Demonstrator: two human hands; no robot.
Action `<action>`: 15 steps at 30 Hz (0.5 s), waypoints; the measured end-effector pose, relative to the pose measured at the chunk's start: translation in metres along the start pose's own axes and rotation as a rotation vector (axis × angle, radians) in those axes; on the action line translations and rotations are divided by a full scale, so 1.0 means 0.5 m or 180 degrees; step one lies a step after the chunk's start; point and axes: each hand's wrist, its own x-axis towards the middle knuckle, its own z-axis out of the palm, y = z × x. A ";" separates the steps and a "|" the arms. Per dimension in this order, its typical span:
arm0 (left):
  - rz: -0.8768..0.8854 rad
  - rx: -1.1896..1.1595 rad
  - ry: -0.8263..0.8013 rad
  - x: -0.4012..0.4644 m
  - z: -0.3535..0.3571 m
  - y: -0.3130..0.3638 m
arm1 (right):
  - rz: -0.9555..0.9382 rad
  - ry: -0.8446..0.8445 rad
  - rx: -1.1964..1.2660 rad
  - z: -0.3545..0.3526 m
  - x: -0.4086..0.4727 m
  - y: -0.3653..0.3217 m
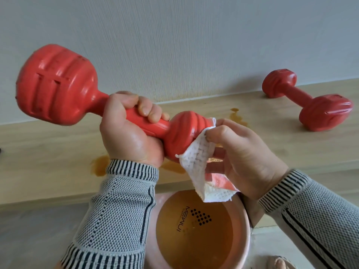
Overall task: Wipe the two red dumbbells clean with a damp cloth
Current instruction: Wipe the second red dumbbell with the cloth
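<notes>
My left hand [130, 131] grips the handle of a red dumbbell [58, 86], held up and tilted with its big head at the upper left. My right hand [240, 152] holds a white damp cloth [198, 162] and presses it against the dumbbell's lower right head. The cloth hangs down below that head, over the basin. A second red dumbbell [308, 101] lies on the wooden floor at the right, near the wall, away from both hands.
A pink basin [243, 216] of brownish water stands directly below my hands. Brown wet patches [101, 164] stain the wooden floor [48, 152] under the held dumbbell. A pale wall [194, 35] runs behind. A foot shows at the bottom right edge.
</notes>
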 end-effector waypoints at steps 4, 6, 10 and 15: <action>-0.0355 0.0241 -0.0454 0.003 -0.016 0.013 | 0.0196 0.0001 -0.0122 -0.003 0.008 -0.007; -0.0386 0.0275 -0.0544 0.001 -0.017 0.012 | 0.0210 0.0112 -0.0115 -0.005 0.011 -0.012; -0.0423 0.0351 -0.0571 0.001 -0.010 0.007 | 0.0070 0.0297 -0.0169 -0.009 0.013 -0.009; -0.0424 0.0490 -0.0444 0.000 -0.003 0.012 | -0.0891 0.1030 -0.0547 0.000 0.001 0.003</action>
